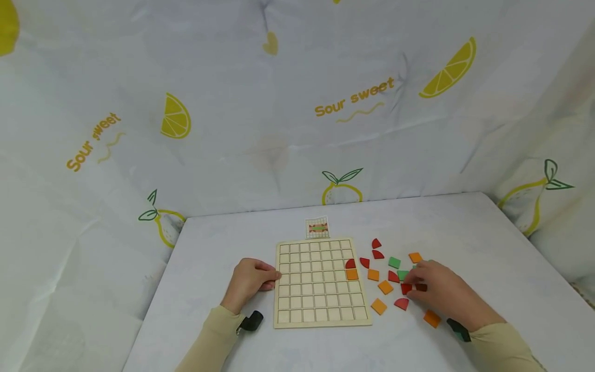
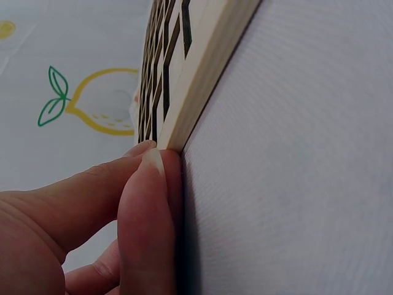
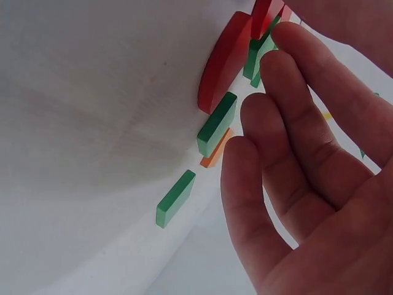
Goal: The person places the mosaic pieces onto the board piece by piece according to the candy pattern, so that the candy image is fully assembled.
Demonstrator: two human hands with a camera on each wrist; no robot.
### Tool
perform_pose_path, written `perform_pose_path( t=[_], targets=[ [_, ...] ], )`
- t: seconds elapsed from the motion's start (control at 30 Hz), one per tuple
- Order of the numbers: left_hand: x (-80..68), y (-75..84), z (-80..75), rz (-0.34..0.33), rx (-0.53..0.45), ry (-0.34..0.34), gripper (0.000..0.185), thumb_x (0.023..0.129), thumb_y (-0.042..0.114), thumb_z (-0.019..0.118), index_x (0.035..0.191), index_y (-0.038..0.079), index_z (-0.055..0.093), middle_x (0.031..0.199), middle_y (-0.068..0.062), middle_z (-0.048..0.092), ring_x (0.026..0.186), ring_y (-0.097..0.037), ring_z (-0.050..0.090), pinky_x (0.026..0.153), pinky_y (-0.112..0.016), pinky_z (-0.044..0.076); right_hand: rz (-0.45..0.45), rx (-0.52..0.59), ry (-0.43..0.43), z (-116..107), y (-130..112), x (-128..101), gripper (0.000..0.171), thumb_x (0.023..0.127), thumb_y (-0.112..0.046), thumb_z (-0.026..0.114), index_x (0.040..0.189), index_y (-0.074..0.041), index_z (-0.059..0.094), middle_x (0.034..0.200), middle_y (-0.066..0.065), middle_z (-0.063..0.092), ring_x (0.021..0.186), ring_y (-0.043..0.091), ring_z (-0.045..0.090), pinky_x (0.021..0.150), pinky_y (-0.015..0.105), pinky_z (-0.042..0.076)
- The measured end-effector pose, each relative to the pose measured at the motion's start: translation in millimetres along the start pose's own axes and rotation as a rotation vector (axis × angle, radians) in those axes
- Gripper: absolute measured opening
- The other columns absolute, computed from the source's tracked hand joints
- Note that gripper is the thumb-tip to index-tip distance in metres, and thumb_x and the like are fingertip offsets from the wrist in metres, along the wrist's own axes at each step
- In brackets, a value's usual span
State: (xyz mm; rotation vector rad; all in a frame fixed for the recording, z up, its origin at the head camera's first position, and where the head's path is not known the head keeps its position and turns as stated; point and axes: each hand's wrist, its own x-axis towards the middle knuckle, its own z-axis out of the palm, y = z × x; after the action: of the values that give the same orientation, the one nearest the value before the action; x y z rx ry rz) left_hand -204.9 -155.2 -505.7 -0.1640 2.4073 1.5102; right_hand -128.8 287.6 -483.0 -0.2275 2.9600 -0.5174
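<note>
My left hand (image 1: 251, 279) pinches the left edge of a pale wooden grid board (image 1: 316, 318), its thumb and fingertips on the rim in the left wrist view. On the board's right column sit a red quarter-circle tile (image 1: 350, 264) and, just below it, an orange square tile (image 1: 351, 274). Over the loose tiles on the right, my right hand (image 1: 439, 289) pinches a red tile (image 1: 406, 289) between thumb and index finger; the fingers partly hide it. Beneath that hand, the right wrist view shows green tiles (image 3: 217, 125) and a larger red tile (image 3: 226, 61) lying flat.
A small pattern card (image 1: 318, 228) showing a red, orange and green figure lies behind the board. Loose orange tiles (image 1: 378, 307), red quarter-circles (image 1: 402, 304) and green squares (image 1: 394, 262) are scattered right of the board. A lemon-print cloth (image 1: 260, 155) hangs behind the white table.
</note>
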Motion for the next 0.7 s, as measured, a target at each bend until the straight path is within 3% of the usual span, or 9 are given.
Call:
perform_pose_path(
  t=[0.27, 0.7],
  targets=[
    [0.5, -0.4, -0.1, 0.002, -0.005, -0.002, 0.021, 0.081, 0.022, 0.085, 0.091, 0.006, 0.075, 0.078, -0.007, 0.074, 0.062, -0.012, 0.071, 0.06, -0.027, 0.061, 0.02, 0.0, -0.039, -1.5, -3.9, 1.2, 0.018, 0.078, -0.033, 0.087, 0.089, -0.028, 0.073, 0.083, -0.009, 0.058, 0.08, 0.011, 0.051, 0.067, 0.024, 0.049],
    [-0.6, 1.1, -1.3, -0.004, -0.005, -0.003, 0.023, 0.081, 0.023, 0.085, 0.093, 0.006, 0.075, 0.078, -0.007, 0.074, 0.063, -0.012, 0.071, 0.061, -0.027, 0.061, 0.001, -0.002, -0.012, 1.3, -4.4, -2.2, 0.021, 0.077, -0.038, 0.087, 0.091, -0.031, 0.074, 0.083, -0.01, 0.055, 0.081, 0.011, 0.048, 0.064, 0.022, 0.044]
  ],
)
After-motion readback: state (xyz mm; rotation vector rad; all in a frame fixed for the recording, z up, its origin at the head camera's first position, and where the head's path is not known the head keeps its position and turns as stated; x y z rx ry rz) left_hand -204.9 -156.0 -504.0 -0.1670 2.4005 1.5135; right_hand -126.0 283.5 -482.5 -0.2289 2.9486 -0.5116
